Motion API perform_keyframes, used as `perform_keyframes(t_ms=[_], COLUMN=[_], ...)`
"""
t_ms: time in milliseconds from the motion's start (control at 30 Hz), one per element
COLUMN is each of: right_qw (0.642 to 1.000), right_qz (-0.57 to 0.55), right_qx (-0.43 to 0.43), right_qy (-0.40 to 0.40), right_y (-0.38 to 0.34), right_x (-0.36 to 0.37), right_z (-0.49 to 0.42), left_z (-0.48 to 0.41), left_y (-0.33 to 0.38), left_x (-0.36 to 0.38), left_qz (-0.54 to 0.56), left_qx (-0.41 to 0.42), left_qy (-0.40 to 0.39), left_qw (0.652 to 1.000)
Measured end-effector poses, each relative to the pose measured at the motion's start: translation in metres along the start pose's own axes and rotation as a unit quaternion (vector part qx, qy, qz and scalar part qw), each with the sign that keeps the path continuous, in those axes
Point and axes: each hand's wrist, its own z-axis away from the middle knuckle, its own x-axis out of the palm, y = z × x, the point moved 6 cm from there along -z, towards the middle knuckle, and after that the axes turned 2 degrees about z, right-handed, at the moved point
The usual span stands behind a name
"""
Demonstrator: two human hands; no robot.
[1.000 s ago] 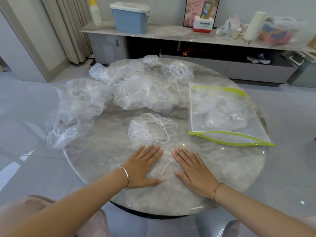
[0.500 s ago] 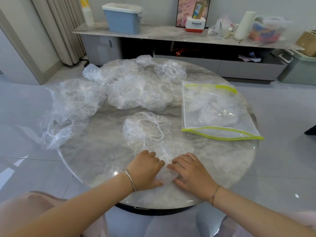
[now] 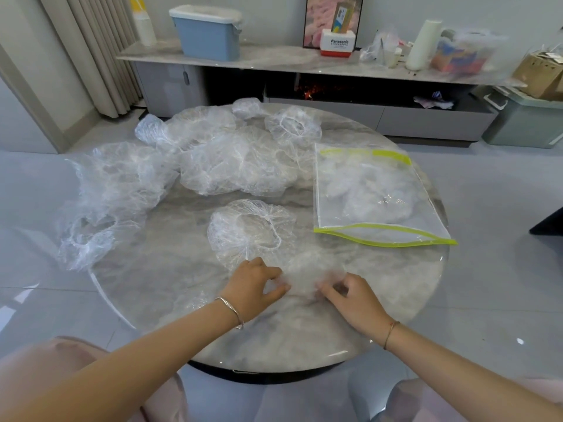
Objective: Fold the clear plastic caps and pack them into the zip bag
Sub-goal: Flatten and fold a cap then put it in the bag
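my left hand [image 3: 251, 283] and right hand [image 3: 355, 296] both pinch one clear cap [image 3: 306, 274], fingers curled on it, at the near side of the surface [image 3: 170, 278]. the zip bag [image 3: 365, 193] lies further right.

The round table [image 3: 158, 269] is pale grey marble with white and darker grey veining, and the clear plastic caps [image 3: 237, 159] on it are see-through with whitish crinkle lines. The zip bag [image 3: 335, 220] is clear, edged in lime yellow-green. Behind, the storage bin [image 3: 207, 41] is light blue with a white lid, the small box [image 3: 338, 45] is red and white, and the blurred tub [image 3: 463, 53] seems to hold orange and blue.
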Motion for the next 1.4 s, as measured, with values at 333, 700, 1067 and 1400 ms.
perform_keyframes(t_ms=[333, 700, 1067, 1400], right_qw=[0.999, 0.915, 0.877, 0.850], right_qz=[0.010, 0.305, 0.424, 0.479], right_qx=[0.013, -0.257, -0.200, -0.211], right_qy=[0.030, 0.065, -0.103, -0.054], right_y=[-0.001, -0.044, 0.003, 0.003], right_x=[0.002, 0.013, 0.037, 0.037], right_z=[-0.019, 0.001, -0.002, -0.001], left_z=[-0.001, 0.003, 0.019, 0.020], left_y=[-0.009, 0.015, -0.005, -0.002], left_x=[0.003, -0.002, 0.026, 0.028], left_qz=[0.168, -0.174, -0.186, -0.250], left_qx=[-0.147, 0.101, 0.080, 0.079], left_qy=[-0.019, 0.007, -0.162, -0.226], left_qw=[0.975, 0.980, 0.966, 0.938])
